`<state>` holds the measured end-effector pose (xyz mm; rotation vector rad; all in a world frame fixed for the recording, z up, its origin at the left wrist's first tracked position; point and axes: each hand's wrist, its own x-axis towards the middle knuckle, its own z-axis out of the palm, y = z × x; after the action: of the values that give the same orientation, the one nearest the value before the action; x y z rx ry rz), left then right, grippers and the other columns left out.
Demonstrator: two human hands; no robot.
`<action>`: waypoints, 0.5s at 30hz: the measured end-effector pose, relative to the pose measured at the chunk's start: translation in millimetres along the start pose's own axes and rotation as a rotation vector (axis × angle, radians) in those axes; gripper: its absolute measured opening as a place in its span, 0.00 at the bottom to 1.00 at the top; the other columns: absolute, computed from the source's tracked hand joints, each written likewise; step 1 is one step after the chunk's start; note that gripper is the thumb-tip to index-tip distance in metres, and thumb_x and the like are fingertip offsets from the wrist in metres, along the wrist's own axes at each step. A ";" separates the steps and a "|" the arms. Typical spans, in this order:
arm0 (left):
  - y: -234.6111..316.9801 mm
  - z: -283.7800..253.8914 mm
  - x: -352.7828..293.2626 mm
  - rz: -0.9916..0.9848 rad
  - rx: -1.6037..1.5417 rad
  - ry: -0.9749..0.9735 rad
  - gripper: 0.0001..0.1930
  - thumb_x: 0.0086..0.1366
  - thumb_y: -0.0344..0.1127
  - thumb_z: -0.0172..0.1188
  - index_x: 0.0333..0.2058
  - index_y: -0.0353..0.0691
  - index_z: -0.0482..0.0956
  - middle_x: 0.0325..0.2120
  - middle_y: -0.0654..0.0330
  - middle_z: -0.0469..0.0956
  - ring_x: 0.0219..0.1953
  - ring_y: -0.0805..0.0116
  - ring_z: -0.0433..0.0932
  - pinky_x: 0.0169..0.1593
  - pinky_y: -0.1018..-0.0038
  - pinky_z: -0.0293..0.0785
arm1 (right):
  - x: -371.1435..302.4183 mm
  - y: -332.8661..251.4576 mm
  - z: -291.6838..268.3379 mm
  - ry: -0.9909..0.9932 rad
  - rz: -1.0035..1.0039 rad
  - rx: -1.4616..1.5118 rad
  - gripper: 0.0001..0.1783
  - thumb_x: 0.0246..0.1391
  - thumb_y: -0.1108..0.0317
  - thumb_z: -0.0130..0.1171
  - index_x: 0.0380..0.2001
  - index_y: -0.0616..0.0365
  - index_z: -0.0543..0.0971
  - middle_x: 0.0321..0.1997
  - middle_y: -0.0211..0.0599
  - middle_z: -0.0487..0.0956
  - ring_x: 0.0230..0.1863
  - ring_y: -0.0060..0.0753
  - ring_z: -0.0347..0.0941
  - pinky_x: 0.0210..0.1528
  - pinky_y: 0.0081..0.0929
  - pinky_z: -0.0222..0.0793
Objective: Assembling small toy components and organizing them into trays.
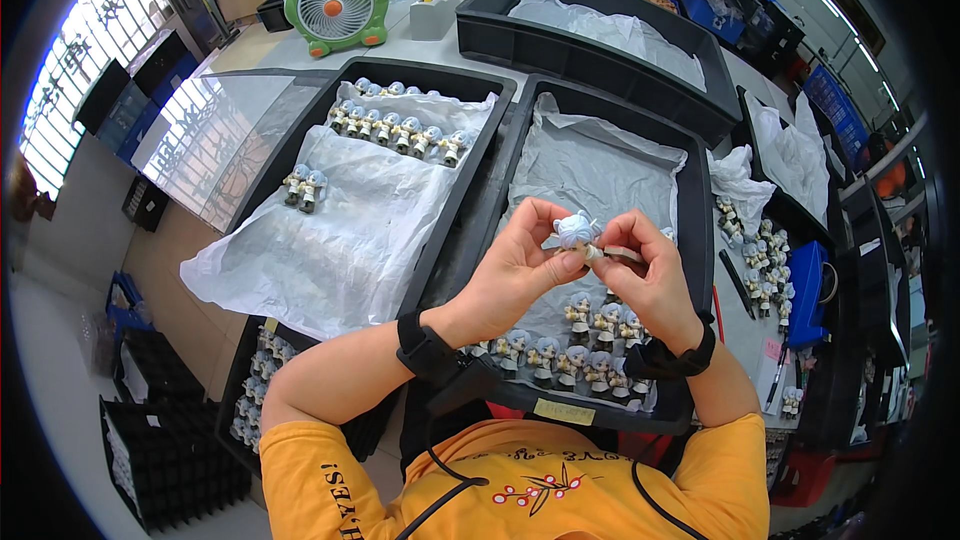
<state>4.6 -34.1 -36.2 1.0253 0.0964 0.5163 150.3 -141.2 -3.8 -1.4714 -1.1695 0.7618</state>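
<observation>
Above the right-hand black tray, my left hand (515, 265) pinches a small figurine (573, 231) with pale blue hair. From the other side my right hand (650, 265) closes its thumb and fingers around a small, flat, pale piece (622, 254) against the figurine's body. Whether that piece is a tool or a part of the figurine I cannot tell. Below my hands, rows of like figurines (570, 365) lie on crinkled white paper (620, 165) in the tray (697, 190). A dark band is around each wrist.
A second paper-lined tray (490, 135) at left holds figurines at its far end and a pair (305, 188) midway. Beyond are a green fan (338, 5), a tape dispenser (433, 15) and a large black bin (600, 55). More figurines (768, 275) lie at right beside a blue holder (808, 295).
</observation>
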 end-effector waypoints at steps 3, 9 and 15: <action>-0.5 -0.3 0.8 0.001 0.016 -0.003 0.18 0.62 0.29 0.56 0.46 0.40 0.58 0.44 0.61 0.65 0.48 0.71 0.70 0.53 0.70 0.71 | 0.6 0.3 -0.5 0.005 0.006 0.003 0.08 0.47 0.73 0.59 0.30 0.58 0.70 0.24 0.24 0.71 0.26 0.11 0.64 0.29 0.12 0.60; -4.1 -1.9 0.3 -0.020 -0.031 0.004 0.18 0.61 0.29 0.56 0.47 0.40 0.58 0.44 0.61 0.65 0.48 0.71 0.70 0.53 0.69 0.71 | 0.0 0.1 -1.9 -0.023 0.017 0.018 0.07 0.48 0.73 0.59 0.29 0.58 0.70 0.24 0.23 0.70 0.26 0.10 0.62 0.28 0.12 0.59; -2.9 -0.8 0.2 -0.041 -0.071 0.008 0.19 0.61 0.29 0.56 0.47 0.40 0.58 0.44 0.62 0.65 0.48 0.71 0.70 0.54 0.68 0.71 | -0.6 0.9 -2.3 -0.028 0.016 0.011 0.07 0.48 0.73 0.58 0.30 0.58 0.70 0.24 0.23 0.70 0.26 0.10 0.61 0.28 0.12 0.58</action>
<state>5.6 -34.5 -39.0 0.9499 0.1053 0.4828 152.5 -142.5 -4.2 -1.4668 -1.1735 0.8011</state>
